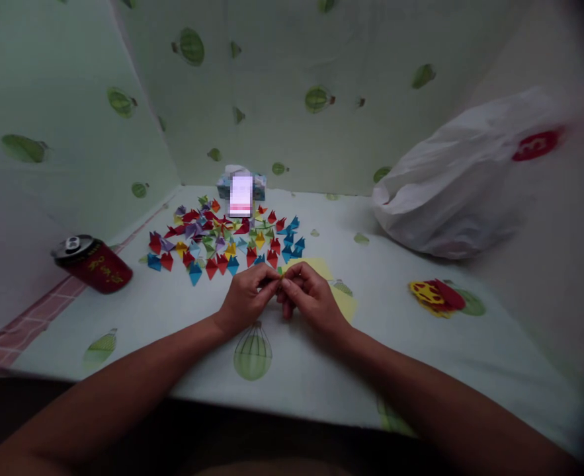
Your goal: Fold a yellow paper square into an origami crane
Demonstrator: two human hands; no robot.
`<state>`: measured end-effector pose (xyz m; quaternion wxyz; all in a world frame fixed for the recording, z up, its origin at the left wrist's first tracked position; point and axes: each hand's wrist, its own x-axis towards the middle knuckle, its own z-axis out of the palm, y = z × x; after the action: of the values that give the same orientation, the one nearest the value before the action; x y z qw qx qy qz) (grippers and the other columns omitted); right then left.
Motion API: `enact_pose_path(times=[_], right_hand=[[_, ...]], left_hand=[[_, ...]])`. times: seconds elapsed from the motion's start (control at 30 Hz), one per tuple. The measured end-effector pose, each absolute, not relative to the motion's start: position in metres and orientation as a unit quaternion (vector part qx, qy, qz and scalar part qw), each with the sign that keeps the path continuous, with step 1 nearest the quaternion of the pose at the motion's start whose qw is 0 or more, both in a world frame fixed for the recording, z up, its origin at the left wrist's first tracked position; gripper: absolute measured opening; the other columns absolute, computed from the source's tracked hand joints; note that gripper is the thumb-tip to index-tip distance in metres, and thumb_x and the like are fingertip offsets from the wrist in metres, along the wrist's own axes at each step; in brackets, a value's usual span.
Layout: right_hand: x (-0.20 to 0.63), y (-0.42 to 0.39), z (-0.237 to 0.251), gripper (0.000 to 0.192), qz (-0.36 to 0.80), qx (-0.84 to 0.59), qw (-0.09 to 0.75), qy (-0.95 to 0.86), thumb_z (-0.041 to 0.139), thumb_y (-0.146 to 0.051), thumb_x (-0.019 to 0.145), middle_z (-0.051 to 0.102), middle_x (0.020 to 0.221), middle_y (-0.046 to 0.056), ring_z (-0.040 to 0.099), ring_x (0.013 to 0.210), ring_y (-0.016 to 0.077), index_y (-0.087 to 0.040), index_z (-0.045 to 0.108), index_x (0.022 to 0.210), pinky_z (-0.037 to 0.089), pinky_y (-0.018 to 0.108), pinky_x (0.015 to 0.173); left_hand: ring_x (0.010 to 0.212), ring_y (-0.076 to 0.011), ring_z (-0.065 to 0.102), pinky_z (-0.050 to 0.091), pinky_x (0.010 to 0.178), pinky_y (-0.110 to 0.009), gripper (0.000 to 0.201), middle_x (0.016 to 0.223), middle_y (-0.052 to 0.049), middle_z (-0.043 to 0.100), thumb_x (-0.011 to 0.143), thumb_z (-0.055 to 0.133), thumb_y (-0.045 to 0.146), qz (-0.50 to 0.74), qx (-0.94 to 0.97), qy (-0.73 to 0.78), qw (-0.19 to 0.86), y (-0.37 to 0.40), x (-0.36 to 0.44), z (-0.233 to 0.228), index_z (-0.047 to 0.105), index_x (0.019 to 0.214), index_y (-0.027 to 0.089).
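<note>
Two hands meet near the middle of the table (pixel 182 370), which is covered by a pale cloth printed with green balloons. In the head view, the left hand (pixel 246 297) and the right hand (pixel 307 297) are both closed to a pinch, fingertips touching, with a small piece of green paper (pixel 280 270) caught between them; little of it shows past the fingers. Just under and behind the right hand lies a yellow sheet (pixel 344 304), flat on the cloth. Beyond the hands, toward the far edge, a spread of small folded paper shapes (pixel 222 241) in red, blue, yellow, purple and green lies loose on the cloth, the nearest ones just beside the knuckles. At the far edge behind that spread sits a small patterned box (pixel 256 185), partly hidden by a blurred patch. By the left edge a red can (pixel 93 263) lies tilted on its side, well apart from the hands. Toward the far right corner slumps a white plastic bag (pixel 465 178), and nearer the right edge rests a red and yellow cutout (pixel 435 296).
</note>
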<state>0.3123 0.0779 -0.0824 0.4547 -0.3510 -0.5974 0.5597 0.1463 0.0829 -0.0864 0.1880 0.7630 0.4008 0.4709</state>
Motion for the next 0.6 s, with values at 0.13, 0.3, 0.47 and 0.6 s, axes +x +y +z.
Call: enact_pose_path(times=[0.13, 0.3, 0.47, 0.6], right_hand=[[0.3120, 0.0764, -0.0804, 0.020, 0.555, -0.354, 0.453, -0.601, 0.061, -0.034, 0.088, 0.062, 0.064, -0.004, 0.057, 0.044, 0.0092, -0.021, 0.047, 0.086, 0.044, 0.023, 0.046], [0.3117, 0.0758, -0.0796, 0.020, 0.543, -0.363, 0.451, -0.608, 0.061, -0.034, 0.088, 0.060, 0.063, -0.005, 0.057, 0.044, 0.0090, -0.021, 0.047, 0.085, 0.044, 0.022, 0.045], [0.3121, 0.0762, -0.0796, 0.023, 0.533, -0.377, 0.449, -0.610, 0.064, -0.035, 0.086, 0.061, 0.065, -0.005, 0.056, 0.044, 0.0090, -0.021, 0.047, 0.083, 0.042, 0.022, 0.043], [0.3125, 0.0768, -0.0805, 0.021, 0.534, -0.368, 0.451, -0.613, 0.063, -0.034, 0.087, 0.061, 0.065, -0.004, 0.057, 0.045, 0.0094, -0.021, 0.048, 0.085, 0.042, 0.023, 0.045]], left_hand=[[0.067, -0.0124, 0.061, 0.045, 0.064, -0.023, 0.007, 0.073, -0.001, 0.065, 0.088, 0.063, 0.014, 0.470, 0.765, 0.398, 0.187, 0.0820, 0.1463, -0.0851, 0.064, 0.082, 0.016], [0.067, -0.0123, 0.061, 0.045, 0.064, -0.023, 0.007, 0.073, -0.001, 0.065, 0.089, 0.062, 0.013, 0.467, 0.771, 0.393, 0.182, 0.0821, 0.1459, -0.0857, 0.064, 0.082, 0.016], [0.067, -0.0121, 0.060, 0.045, 0.064, -0.023, 0.008, 0.073, -0.001, 0.064, 0.088, 0.063, 0.011, 0.466, 0.776, 0.388, 0.174, 0.0817, 0.1457, -0.0862, 0.063, 0.081, 0.015], [0.066, -0.0120, 0.060, 0.045, 0.063, -0.023, 0.008, 0.073, 0.000, 0.064, 0.089, 0.063, 0.013, 0.469, 0.771, 0.392, 0.180, 0.0818, 0.1458, -0.0852, 0.064, 0.081, 0.016]])
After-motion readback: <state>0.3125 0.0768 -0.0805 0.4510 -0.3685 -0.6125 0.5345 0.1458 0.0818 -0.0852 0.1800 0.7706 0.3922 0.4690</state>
